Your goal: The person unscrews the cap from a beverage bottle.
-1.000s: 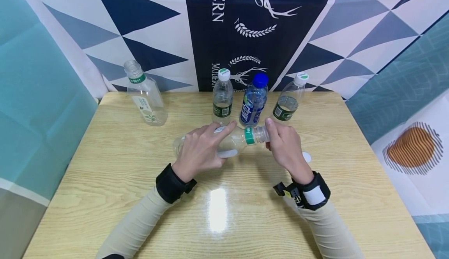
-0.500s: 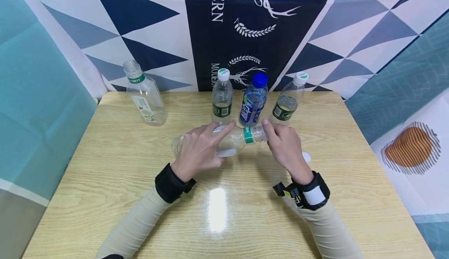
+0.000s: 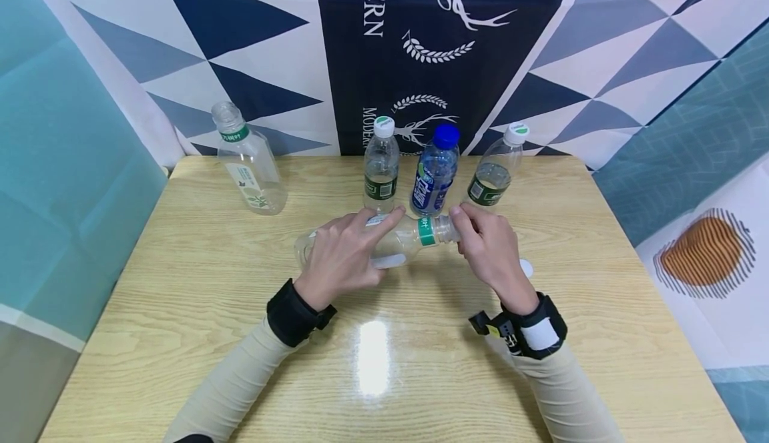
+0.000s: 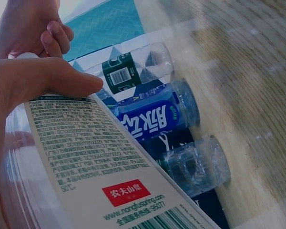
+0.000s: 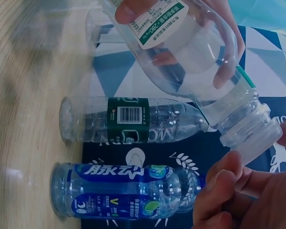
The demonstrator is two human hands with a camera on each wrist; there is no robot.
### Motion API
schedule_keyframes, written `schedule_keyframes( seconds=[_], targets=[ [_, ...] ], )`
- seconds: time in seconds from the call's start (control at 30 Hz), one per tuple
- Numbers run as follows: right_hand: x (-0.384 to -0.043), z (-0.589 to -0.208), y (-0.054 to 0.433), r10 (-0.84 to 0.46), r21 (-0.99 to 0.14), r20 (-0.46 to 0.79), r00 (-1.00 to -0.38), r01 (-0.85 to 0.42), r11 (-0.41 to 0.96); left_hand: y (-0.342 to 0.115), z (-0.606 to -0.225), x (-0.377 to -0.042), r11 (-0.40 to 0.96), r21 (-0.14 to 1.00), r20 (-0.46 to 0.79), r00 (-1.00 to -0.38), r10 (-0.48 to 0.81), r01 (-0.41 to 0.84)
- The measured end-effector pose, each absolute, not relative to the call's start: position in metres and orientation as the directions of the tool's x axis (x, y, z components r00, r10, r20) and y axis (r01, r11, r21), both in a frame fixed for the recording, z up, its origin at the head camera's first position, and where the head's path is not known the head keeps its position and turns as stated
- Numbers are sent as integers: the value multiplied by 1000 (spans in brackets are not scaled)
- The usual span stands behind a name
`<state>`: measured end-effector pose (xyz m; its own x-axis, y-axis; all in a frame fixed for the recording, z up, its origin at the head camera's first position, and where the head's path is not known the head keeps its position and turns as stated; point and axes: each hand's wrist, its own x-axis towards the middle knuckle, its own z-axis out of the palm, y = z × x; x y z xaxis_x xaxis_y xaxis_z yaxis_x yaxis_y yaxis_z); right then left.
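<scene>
My left hand (image 3: 342,249) grips a clear plastic bottle (image 3: 401,241) round its body. The bottle is tilted sideways over the table, its neck toward the right, with a green band round the shoulder. In the left wrist view its printed label (image 4: 90,148) faces the camera under the thumb. My right hand (image 3: 489,246) is at the mouth end, its thumb and fingers pinching a translucent ridged cap (image 5: 257,143) there. Through the clear wall, left-hand fingers show behind the bottle in the right wrist view.
Behind the hands stand a small green-labelled bottle (image 3: 381,169), a blue-capped bottle (image 3: 434,176) and another green-labelled bottle (image 3: 494,173). An uncapped clear bottle (image 3: 252,169) is at the back left. A white disc (image 3: 526,268) lies beside the right wrist on the wooden table (image 3: 288,376).
My right thumb and fingers have shifted slightly at the bottle's mouth. The left hand and the bottle have stayed in place.
</scene>
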<state>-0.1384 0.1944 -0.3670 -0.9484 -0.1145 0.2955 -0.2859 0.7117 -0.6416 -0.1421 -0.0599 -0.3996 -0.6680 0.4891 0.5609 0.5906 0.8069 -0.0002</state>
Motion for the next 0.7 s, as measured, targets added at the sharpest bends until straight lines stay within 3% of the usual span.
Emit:
schedule_keyframes(
  seconds=[0.4,0.7],
  targets=[
    [-137,-366,195,-69,-619,250,-966,-214,756,-60,-398,-142,806,-4,578,-657,485,592],
    [-138,-366,198,-171,-630,332,-928,-353,692,-62,-399,-143,807,9,582,-659,476,590]
  ],
)
